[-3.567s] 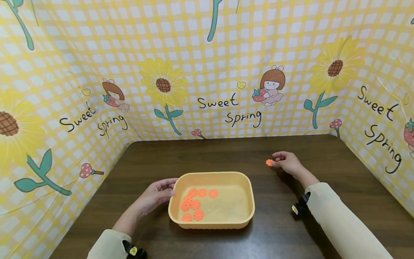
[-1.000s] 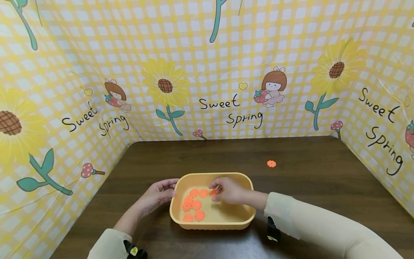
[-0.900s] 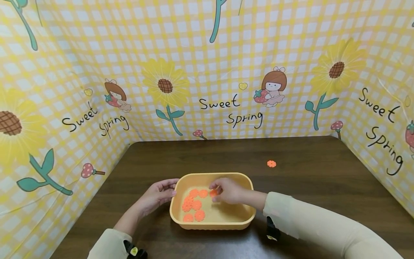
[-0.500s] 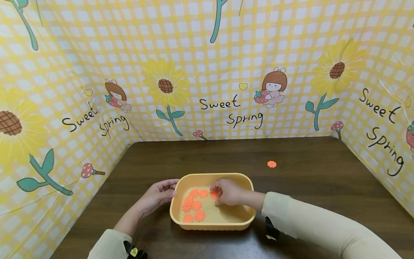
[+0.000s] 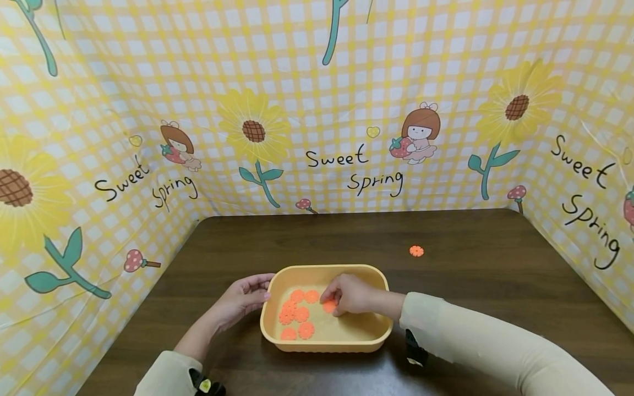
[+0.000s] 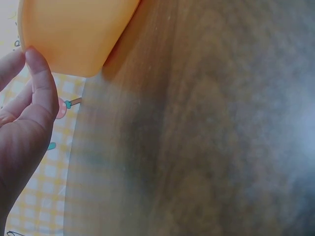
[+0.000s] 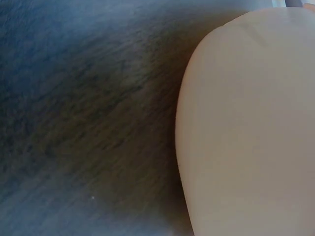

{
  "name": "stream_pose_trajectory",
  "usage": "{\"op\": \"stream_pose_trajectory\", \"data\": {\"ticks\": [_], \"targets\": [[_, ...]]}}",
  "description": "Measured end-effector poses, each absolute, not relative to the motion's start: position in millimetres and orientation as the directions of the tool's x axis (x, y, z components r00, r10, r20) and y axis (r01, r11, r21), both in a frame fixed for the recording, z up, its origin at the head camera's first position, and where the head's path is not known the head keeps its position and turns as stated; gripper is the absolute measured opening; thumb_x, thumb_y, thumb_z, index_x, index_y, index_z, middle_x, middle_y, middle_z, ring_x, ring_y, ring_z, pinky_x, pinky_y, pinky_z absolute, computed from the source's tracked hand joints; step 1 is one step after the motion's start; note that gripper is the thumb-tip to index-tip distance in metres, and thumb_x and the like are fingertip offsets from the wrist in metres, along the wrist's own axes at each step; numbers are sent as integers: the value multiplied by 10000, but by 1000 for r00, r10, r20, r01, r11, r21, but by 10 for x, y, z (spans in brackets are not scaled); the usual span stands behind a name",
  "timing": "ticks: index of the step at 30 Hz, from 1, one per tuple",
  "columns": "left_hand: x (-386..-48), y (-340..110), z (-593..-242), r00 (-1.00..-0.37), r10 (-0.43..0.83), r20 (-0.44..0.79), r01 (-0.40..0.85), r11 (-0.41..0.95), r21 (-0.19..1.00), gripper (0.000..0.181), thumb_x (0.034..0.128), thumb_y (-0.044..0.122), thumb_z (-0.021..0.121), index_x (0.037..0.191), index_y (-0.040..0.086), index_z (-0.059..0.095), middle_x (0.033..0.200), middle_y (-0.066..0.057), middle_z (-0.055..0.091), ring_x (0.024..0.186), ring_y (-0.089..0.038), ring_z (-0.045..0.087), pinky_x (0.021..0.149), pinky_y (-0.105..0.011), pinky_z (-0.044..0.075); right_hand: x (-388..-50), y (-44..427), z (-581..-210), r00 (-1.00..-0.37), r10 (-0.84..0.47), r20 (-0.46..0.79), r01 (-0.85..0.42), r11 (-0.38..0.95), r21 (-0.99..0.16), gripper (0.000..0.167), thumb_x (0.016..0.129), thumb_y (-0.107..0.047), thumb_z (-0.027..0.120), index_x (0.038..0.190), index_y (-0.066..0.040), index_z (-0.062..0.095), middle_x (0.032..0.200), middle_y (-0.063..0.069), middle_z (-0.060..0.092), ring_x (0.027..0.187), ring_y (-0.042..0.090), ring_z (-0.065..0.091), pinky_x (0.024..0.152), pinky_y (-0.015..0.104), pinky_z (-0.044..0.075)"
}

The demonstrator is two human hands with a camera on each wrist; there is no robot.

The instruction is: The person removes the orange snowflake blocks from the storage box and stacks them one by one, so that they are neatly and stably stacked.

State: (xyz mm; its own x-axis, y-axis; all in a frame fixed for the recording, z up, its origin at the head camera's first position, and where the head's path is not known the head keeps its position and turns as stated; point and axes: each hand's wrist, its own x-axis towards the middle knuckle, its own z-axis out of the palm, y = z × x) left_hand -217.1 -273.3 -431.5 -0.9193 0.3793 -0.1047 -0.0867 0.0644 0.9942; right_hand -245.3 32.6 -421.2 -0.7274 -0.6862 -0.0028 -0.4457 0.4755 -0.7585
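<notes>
In the head view, a yellow plastic tub (image 5: 327,346) sits on the table with several orange notched discs (image 5: 306,330) lying mostly in its left half. My left hand (image 5: 244,298) holds the tub's left rim between thumb and fingers; the left wrist view has this grip at the tub (image 6: 74,37) too. Inside the tub, my right hand (image 5: 353,294) reaches down and pinches one orange notched disc (image 5: 329,306), partly covered by the fingers. Another orange notched disc (image 5: 416,251) lies flat on the table behind and right of the tub.
The dark brown wooden table (image 5: 297,236) ends at a yellow checked cloth (image 5: 327,99) that stands round the back and sides. A large pale curved surface, too close to identify, fills the right of the right wrist view.
My right hand has left one disc on the table and come back into the tub. Over the last half second its fingers and a disc have shifted slightly towards me. The left hand stays put.
</notes>
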Motion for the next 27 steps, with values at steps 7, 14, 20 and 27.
{"op": "stream_pose_trajectory", "data": {"ticks": [7,14,20,27], "targets": [[-2168,-2736,-4313,-918,383,-102,-83,65,994,588,944,40,618,1438,-112,337,1170,-157,505,1016,-162,573,874,-318,520,-2471,346,-4190,-711,-703,-18,-444,468,-764,302,683,117,803,962,9,761,811,55,612,703,87,533,613,174,452],[-2165,-2735,-4310,-918,383,-100,-81,65,995,585,943,38,618,1435,-115,341,1168,-159,510,1010,-163,579,872,-318,522,-2489,346,-4191,-693,-720,-26,-454,464,-761,313,684,116,805,976,13,761,816,58,581,699,71,525,622,179,454],[-2165,-2739,-4311,-918,385,-97,-81,58,995,579,947,33,612,1436,-114,340,1162,-150,513,1006,-156,583,872,-315,521,-2491,348,-4196,-684,-730,-18,-472,461,-752,296,687,108,808,962,8,764,802,50,570,667,30,495,607,179,448],[-2175,-2739,-4318,-916,391,-93,-77,58,995,579,945,26,611,1434,-120,335,1154,-142,520,999,-150,588,870,-313,521,-2476,356,-4178,-674,-739,-5,-500,461,-733,270,697,85,815,950,3,766,794,58,564,645,15,479,596,175,438]]}}
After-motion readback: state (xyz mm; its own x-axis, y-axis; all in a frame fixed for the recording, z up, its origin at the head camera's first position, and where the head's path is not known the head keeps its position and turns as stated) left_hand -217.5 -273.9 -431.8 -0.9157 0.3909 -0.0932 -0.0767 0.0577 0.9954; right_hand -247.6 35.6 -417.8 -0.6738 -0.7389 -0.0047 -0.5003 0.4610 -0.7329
